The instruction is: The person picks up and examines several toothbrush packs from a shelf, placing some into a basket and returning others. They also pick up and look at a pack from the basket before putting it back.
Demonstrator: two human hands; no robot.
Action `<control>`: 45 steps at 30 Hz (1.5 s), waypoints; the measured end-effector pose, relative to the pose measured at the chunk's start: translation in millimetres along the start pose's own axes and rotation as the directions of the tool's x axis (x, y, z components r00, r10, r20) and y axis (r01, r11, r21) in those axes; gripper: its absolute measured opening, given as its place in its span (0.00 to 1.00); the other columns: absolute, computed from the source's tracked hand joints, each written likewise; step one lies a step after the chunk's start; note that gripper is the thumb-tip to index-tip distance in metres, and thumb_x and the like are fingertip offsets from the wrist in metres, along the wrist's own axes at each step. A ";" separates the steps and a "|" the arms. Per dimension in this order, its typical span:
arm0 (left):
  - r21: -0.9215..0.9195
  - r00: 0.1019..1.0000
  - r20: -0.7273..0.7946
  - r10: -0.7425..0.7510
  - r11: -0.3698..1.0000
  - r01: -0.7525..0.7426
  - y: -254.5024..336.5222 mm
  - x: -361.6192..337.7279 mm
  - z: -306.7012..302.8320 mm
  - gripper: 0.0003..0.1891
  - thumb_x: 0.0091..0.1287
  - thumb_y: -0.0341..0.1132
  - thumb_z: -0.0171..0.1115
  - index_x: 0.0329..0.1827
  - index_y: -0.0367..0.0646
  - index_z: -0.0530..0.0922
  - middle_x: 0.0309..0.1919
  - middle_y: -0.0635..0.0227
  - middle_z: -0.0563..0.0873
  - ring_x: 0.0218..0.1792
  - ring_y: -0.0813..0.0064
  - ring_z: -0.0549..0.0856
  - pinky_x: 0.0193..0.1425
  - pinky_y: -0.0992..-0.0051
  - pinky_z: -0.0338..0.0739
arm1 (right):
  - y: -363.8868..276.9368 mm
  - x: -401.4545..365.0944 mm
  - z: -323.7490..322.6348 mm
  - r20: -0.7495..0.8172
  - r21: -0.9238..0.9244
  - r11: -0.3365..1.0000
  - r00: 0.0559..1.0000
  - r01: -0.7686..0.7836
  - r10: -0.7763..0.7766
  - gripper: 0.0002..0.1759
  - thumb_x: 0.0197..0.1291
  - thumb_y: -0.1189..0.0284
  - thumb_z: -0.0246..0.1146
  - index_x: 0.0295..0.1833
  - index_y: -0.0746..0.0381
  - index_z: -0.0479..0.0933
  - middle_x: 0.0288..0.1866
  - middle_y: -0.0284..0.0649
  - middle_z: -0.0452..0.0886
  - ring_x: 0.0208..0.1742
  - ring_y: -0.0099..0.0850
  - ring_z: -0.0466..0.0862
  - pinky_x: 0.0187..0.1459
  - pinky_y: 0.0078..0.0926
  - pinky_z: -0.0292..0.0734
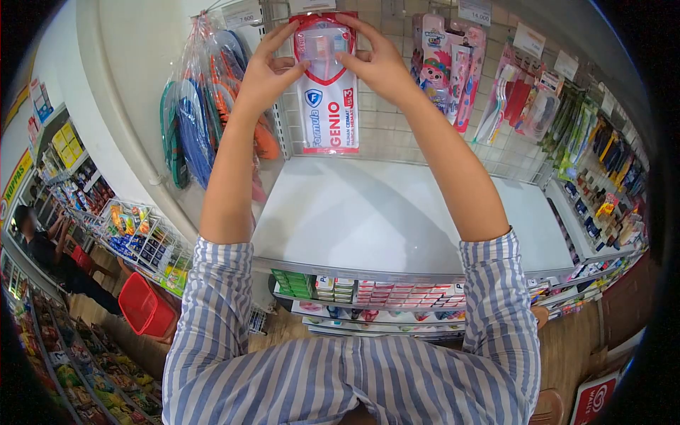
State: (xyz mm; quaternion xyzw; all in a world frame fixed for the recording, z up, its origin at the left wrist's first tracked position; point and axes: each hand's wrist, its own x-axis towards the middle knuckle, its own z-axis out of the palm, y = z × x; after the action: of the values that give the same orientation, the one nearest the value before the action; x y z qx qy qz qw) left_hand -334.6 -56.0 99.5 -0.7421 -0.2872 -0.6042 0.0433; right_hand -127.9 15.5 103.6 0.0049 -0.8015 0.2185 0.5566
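A red and white Formula Genio toothbrush pack (pixel 331 117) hangs upright against the wire grid, with toothbrush heads showing through its window. My left hand (pixel 273 67) grips its upper left edge, fingers at the top and thumb on the front. On the opposite side, my right hand (pixel 379 67) holds the upper right edge in the same way. Both arms are stretched up and forward. The hook behind the pack's top is hidden.
A white shelf (pixel 354 212) lies below my hands, with boxed goods under it. Bagged flip-flops (pixel 202 106) hang at left; pink toothbrush packs (pixel 450 74) hang at right. A red basket (pixel 147 308) and another person (pixel 53 248) are at far left.
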 end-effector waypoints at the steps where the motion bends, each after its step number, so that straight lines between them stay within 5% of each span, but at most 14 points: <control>1: 0.000 1.000 0.000 0.000 1.000 0.000 0.5 0.0 0.2 0.37 0.56 0.28 0.71 0.71 0.51 0.69 0.71 0.61 0.65 0.49 0.77 0.82 0.50 0.79 0.80 | -1.4 -1.9 0.4 0.017 0.034 0.999 1.000 -0.011 0.010 0.35 0.58 0.77 0.65 0.72 0.56 0.64 0.69 0.39 0.68 0.49 0.31 0.83 0.48 0.26 0.81; 3: -0.049 0.999 0.019 -0.037 0.998 0.038 3.5 -1.2 0.9 0.36 0.57 0.24 0.69 0.71 0.47 0.69 0.73 0.61 0.64 0.64 0.76 0.73 0.56 0.76 0.77 | -4.9 -5.5 0.6 0.023 0.023 0.999 0.999 -0.028 0.027 0.37 0.58 0.78 0.65 0.73 0.56 0.63 0.71 0.40 0.66 0.53 0.32 0.81 0.49 0.26 0.82; 9: -0.185 0.983 0.072 -0.170 0.966 0.181 10.7 -20.6 9.8 0.43 0.57 0.22 0.68 0.77 0.47 0.57 0.75 0.62 0.60 0.68 0.72 0.70 0.60 0.71 0.77 | 2.1 -27.3 11.4 -0.065 -0.104 0.994 0.997 0.038 -0.045 0.45 0.54 0.80 0.65 0.76 0.55 0.54 0.67 0.53 0.68 0.59 0.40 0.79 0.51 0.33 0.82; 11: -0.167 0.994 0.043 -0.104 0.980 0.110 6.6 -29.6 18.5 0.45 0.58 0.22 0.67 0.78 0.46 0.54 0.75 0.62 0.59 0.69 0.69 0.68 0.61 0.69 0.76 | 2.7 -37.9 13.9 -0.082 -0.140 0.989 0.995 0.042 -0.054 0.47 0.54 0.81 0.65 0.77 0.53 0.51 0.67 0.55 0.67 0.59 0.42 0.79 0.51 0.34 0.82; 15: -0.150 0.995 0.048 -0.083 0.985 0.090 -9.5 -53.2 25.0 0.46 0.59 0.21 0.65 0.79 0.45 0.49 0.77 0.62 0.55 0.73 0.63 0.63 0.65 0.66 0.74 | -5.6 -66.3 22.2 -0.047 -0.037 0.992 0.992 -0.119 0.118 0.53 0.52 0.81 0.67 0.78 0.51 0.43 0.66 0.58 0.67 0.60 0.46 0.79 0.54 0.38 0.81; 19: -0.155 0.993 0.063 -0.099 0.982 0.108 -10.1 -74.1 30.0 0.46 0.58 0.19 0.64 0.79 0.51 0.53 0.76 0.57 0.56 0.73 0.63 0.63 0.65 0.65 0.74 | 4.3 -90.0 28.8 0.032 -0.093 0.982 0.985 -0.165 0.169 0.56 0.53 0.79 0.69 0.79 0.48 0.39 0.65 0.63 0.65 0.50 0.40 0.85 0.47 0.33 0.84; 21: -0.303 0.952 0.127 -0.278 0.903 0.304 -3.0 -82.9 30.7 0.44 0.58 0.18 0.63 0.78 0.50 0.55 0.75 0.60 0.59 0.69 0.66 0.69 0.65 0.67 0.73 | 5.7 -100.5 32.2 0.046 -0.092 0.978 0.980 -0.188 0.193 0.56 0.53 0.79 0.69 0.79 0.48 0.40 0.65 0.62 0.66 0.51 0.41 0.84 0.48 0.33 0.84; 26: -0.179 0.942 0.174 -0.288 0.931 0.318 -4.8 -106.5 19.7 0.38 0.60 0.18 0.61 0.75 0.48 0.62 0.72 0.60 0.62 0.59 0.70 0.77 0.60 0.72 0.76 | 0.3 -125.7 32.2 0.101 -0.118 0.968 0.967 -0.221 0.233 0.54 0.54 0.79 0.69 0.78 0.49 0.41 0.65 0.61 0.67 0.52 0.41 0.84 0.49 0.33 0.83; 32: -0.147 0.947 0.109 -0.304 0.937 0.318 25.5 -146.4 -9.7 0.30 0.64 0.19 0.58 0.72 0.42 0.66 0.71 0.61 0.64 0.54 0.71 0.81 0.58 0.74 0.77 | -58.0 -155.9 10.9 0.026 -0.153 0.861 0.869 -0.485 0.494 0.52 0.54 0.74 0.71 0.77 0.48 0.44 0.68 0.56 0.65 0.53 0.41 0.84 0.51 0.35 0.81; 35: -0.207 0.935 0.037 -0.353 0.913 0.353 72.8 -169.1 -13.2 0.28 0.65 0.18 0.57 0.71 0.36 0.66 0.70 0.61 0.65 0.55 0.69 0.82 0.55 0.75 0.78 | -113.6 -176.6 -4.9 -0.069 0.051 0.859 0.856 -0.510 0.512 0.51 0.54 0.72 0.72 0.77 0.48 0.47 0.69 0.54 0.64 0.55 0.41 0.83 0.54 0.36 0.79; 38: -0.210 0.938 -0.030 -0.346 0.919 0.333 106.6 -204.3 -13.4 0.28 0.68 0.22 0.57 0.72 0.34 0.62 0.68 0.57 0.71 0.57 0.64 0.81 0.55 0.71 0.80 | -157.7 -214.4 -15.6 -0.038 0.346 0.788 0.831 -0.510 0.554 0.49 0.54 0.70 0.73 0.76 0.51 0.50 0.69 0.52 0.65 0.56 0.43 0.83 0.57 0.38 0.78; 39: -0.210 0.934 -0.033 -0.356 0.916 0.342 118.5 -219.4 -10.2 0.28 0.68 0.22 0.57 0.72 0.34 0.62 0.68 0.57 0.71 0.57 0.64 0.81 0.55 0.71 0.80 | -167.5 -232.0 -18.1 0.079 0.451 0.705 0.811 -0.547 0.579 0.49 0.53 0.69 0.74 0.75 0.54 0.51 0.68 0.52 0.67 0.57 0.42 0.82 0.57 0.39 0.78; 42: -0.356 0.873 0.141 -0.467 0.799 0.485 161.6 -267.7 12.2 0.29 0.66 0.21 0.59 0.72 0.34 0.63 0.64 0.55 0.75 0.55 0.64 0.83 0.55 0.69 0.81 | -183.3 -301.4 -24.2 0.480 0.623 0.486 0.790 -0.613 0.381 0.48 0.52 0.68 0.75 0.74 0.60 0.54 0.67 0.50 0.70 0.60 0.44 0.80 0.59 0.42 0.77; 45: -0.447 0.680 0.454 -0.575 0.514 0.732 203.3 -326.2 41.7 0.29 0.66 0.22 0.58 0.72 0.35 0.63 0.63 0.55 0.75 0.54 0.64 0.83 0.55 0.66 0.80 | -196.0 -377.9 -4.3 0.569 0.664 0.322 0.735 -0.675 0.367 0.48 0.50 0.65 0.76 0.73 0.60 0.57 0.67 0.49 0.69 0.63 0.44 0.78 0.61 0.44 0.75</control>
State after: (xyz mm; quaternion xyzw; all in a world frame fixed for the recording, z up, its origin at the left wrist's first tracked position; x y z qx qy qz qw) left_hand -235.2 -329.9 -154.8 -0.6192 -0.3443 -0.5340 -0.4614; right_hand 68.9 -249.1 -165.6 0.0450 -0.6242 0.7415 0.2421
